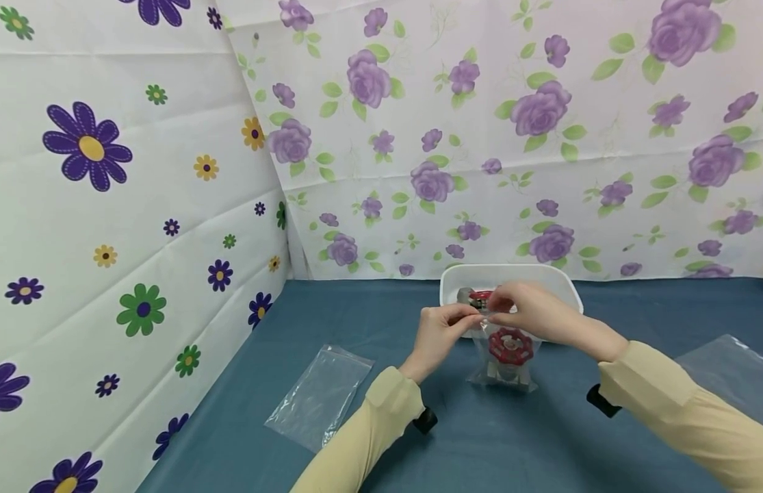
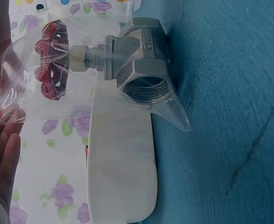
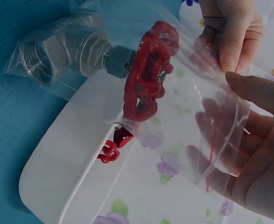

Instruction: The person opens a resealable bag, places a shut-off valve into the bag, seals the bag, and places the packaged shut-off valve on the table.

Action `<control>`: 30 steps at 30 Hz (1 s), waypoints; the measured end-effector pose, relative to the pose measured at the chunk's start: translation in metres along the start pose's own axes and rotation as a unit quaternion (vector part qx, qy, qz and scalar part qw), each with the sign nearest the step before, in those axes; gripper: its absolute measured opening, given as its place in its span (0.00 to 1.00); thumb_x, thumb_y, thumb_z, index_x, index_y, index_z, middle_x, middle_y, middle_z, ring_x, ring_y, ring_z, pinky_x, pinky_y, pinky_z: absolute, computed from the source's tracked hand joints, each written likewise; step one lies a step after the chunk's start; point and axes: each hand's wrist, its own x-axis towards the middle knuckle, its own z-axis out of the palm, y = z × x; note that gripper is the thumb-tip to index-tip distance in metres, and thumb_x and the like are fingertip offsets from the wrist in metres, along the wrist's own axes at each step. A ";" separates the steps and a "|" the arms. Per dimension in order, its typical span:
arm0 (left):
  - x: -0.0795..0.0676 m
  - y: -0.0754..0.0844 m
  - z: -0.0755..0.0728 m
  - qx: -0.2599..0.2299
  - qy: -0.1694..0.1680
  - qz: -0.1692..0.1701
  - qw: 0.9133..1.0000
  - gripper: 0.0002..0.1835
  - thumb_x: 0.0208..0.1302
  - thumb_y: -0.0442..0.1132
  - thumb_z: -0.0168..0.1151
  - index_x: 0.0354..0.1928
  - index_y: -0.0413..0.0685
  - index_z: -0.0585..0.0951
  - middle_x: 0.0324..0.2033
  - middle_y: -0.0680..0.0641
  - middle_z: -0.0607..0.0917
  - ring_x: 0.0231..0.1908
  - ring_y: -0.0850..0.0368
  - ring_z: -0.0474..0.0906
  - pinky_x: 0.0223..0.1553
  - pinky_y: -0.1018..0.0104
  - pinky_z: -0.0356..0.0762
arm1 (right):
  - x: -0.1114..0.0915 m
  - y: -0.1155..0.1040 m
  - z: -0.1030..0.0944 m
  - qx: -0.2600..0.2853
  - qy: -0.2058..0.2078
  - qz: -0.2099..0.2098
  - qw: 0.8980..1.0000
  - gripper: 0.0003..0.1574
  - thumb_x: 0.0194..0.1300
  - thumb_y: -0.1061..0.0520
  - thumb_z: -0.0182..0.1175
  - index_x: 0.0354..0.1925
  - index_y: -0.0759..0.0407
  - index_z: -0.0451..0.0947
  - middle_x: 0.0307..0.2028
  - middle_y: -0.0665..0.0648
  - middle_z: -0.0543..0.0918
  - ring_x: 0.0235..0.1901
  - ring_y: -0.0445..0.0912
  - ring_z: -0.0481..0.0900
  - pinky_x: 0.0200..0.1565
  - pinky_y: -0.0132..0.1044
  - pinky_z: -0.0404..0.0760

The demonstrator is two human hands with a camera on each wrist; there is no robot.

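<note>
A metal gate valve [image 1: 510, 348] with a red handwheel stands inside a clear zip bag [image 3: 179, 116], its base on the blue table. My left hand [image 1: 432, 337] pinches one side of the bag's top edge between thumb and fingers. On the other side of the mouth, my right hand [image 1: 537, 311] pinches the bag with its thumb near the left fingertips. In the right wrist view the right fingers show through the plastic, behind a red zip line. The valve's threaded opening [image 2: 146, 89] faces the left wrist camera.
Behind the bag stands a white basin [image 1: 556, 277] with more red-handled valves [image 3: 110, 151] in it. A flat clear bag [image 1: 322, 397] lies at the left, and more clear plastic [image 1: 732, 376] at the right. Flowered cloths [image 1: 381, 137] hang at the back and left.
</note>
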 end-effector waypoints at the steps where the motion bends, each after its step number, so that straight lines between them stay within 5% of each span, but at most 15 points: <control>1: 0.000 0.000 0.000 -0.004 -0.001 -0.004 1.000 0.05 0.59 0.27 0.58 0.32 0.30 0.81 0.27 0.38 0.82 0.27 0.46 0.79 0.29 0.70 0.75 | 0.001 0.001 0.000 0.003 -0.001 -0.001 1.000 0.04 0.55 0.61 0.65 0.31 0.60 0.80 0.27 0.47 0.78 0.26 0.41 0.76 0.29 0.37 0.76; 19: 0.001 -0.008 -0.002 -0.016 -0.009 -0.016 1.000 0.06 0.60 0.28 0.57 0.34 0.32 0.81 0.29 0.40 0.83 0.30 0.54 0.80 0.33 0.68 0.76 | 0.006 0.004 0.005 0.001 0.017 -0.045 0.999 0.02 0.54 0.65 0.64 0.27 0.61 0.82 0.24 0.48 0.80 0.22 0.37 0.75 0.26 0.31 0.76; 30: 0.000 -0.006 -0.004 -0.011 -0.021 -0.003 1.000 0.06 0.59 0.27 0.58 0.34 0.31 0.82 0.30 0.39 0.83 0.29 0.50 0.80 0.32 0.69 0.76 | 0.007 0.008 0.010 -0.025 0.035 -0.075 0.996 0.06 0.52 0.69 0.65 0.25 0.58 0.82 0.24 0.47 0.80 0.22 0.38 0.75 0.26 0.32 0.76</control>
